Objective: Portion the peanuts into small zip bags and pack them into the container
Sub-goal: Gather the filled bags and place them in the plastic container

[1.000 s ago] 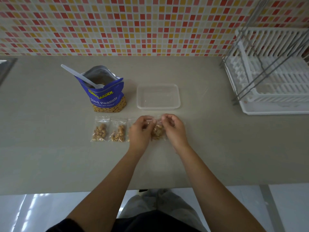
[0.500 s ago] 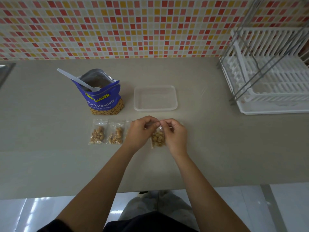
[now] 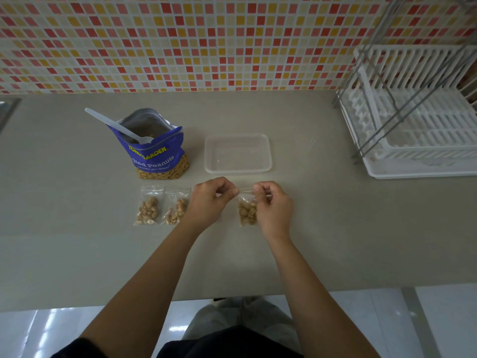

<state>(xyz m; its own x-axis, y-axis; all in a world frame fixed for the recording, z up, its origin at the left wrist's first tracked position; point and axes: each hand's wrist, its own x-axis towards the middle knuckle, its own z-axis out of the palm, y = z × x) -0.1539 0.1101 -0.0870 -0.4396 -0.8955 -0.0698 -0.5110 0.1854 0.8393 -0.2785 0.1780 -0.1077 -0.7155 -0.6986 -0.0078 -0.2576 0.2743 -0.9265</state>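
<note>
While the left hand [image 3: 209, 201] and right hand [image 3: 274, 208] pinch the top edge of a small zip bag [image 3: 247, 213] of peanuts between curled fingers, two filled bags [image 3: 148, 210] lie side by side just left on the tabletop [image 3: 77, 241]. Behind stand the clear container [image 3: 237, 170] and the open peanut pouch [image 3: 158, 158] with a white spoon [image 3: 111, 122] inside.

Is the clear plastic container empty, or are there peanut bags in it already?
Empty. Only countertop shows through the container; two filled bags lie outside it.
</note>
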